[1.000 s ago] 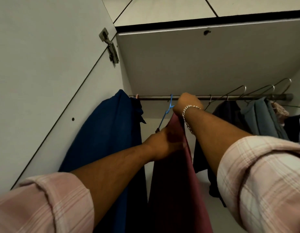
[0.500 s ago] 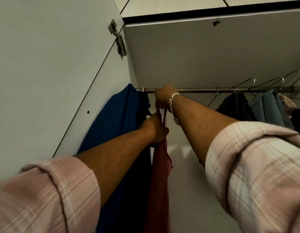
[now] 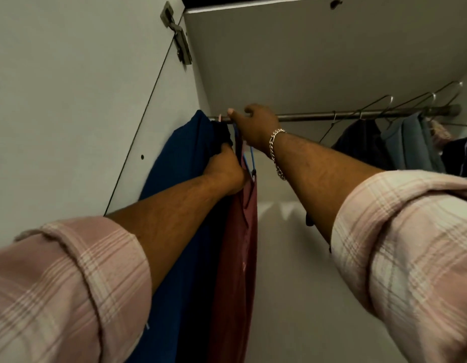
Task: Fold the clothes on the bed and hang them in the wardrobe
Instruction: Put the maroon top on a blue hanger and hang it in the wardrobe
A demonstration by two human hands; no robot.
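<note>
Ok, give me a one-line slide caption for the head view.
Right hand at the wardrobe rail, left hand gripping the maroon garment on its blue hanger.

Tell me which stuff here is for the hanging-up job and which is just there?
For the job:
maroon garment
blue hanger
rail
left hand, gripping the garment's top
right hand, up at the rail

Just there:
blue garment
dark and grey clothes on wire hangers
door hinge

No text, label, brand, number or sign can be read on any thing here; the clothes, the hangers and the wardrobe panels show no writing.
</note>
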